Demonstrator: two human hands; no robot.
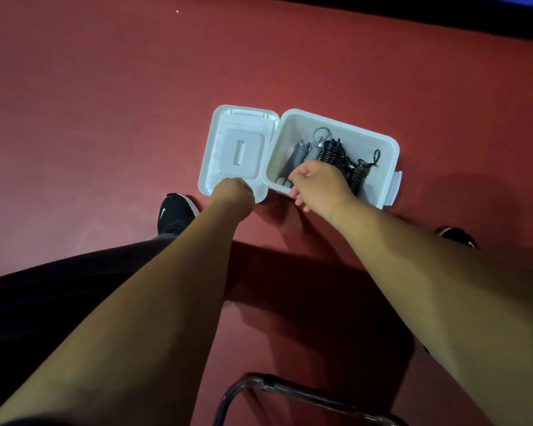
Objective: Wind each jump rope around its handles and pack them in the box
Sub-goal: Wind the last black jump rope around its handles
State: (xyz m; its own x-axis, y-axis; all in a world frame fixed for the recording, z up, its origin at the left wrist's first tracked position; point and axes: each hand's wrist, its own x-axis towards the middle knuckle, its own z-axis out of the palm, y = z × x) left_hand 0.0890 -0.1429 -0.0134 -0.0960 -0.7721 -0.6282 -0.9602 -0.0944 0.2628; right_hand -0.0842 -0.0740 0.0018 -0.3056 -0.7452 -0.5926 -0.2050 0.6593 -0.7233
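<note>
While the white rectangular plastic box point(382, 149) stands open on the red floor point(105, 118), with its hinged white lid point(240, 149) lying flat to the left, packing appears well advanced. Black coiled rope bundles point(331, 150) and grey coiled rope bundles point(302, 153) lie inside, crowded toward the middle and right. A pale beige handle end point(282, 181) shows at the near-left corner.

The left hand point(233, 195) sits over the near corner of the lid, knuckles up and fingers tucked beneath. Whether its grip is clamped on the lid edge or merely closed cannot be told. The right hand point(319, 184) is over the box's near wall and covers part of the contents, thumb toward the inside, fingers down the outer face. Whether its grip holds a bundle, the wall or nothing cannot be told.

Risks, as judged from this position:

1. Lid fouling. Loops and a hooked end stick out of the bundles at the far and right sides. If any stands above the rim, which this view does not settle, the lid would pinch it and fail to seat.
2. Unwinding. A push or drag from the right hand could loosen a coil, and free turns would tangle with neighbouring bundles.
3. Box shift. Swinging the lid from one corner could skid or tip the box if the right hand is not bracing it.
4. Trapped fingers. The lid would catch the right hand if closed before that hand clears.
</note>
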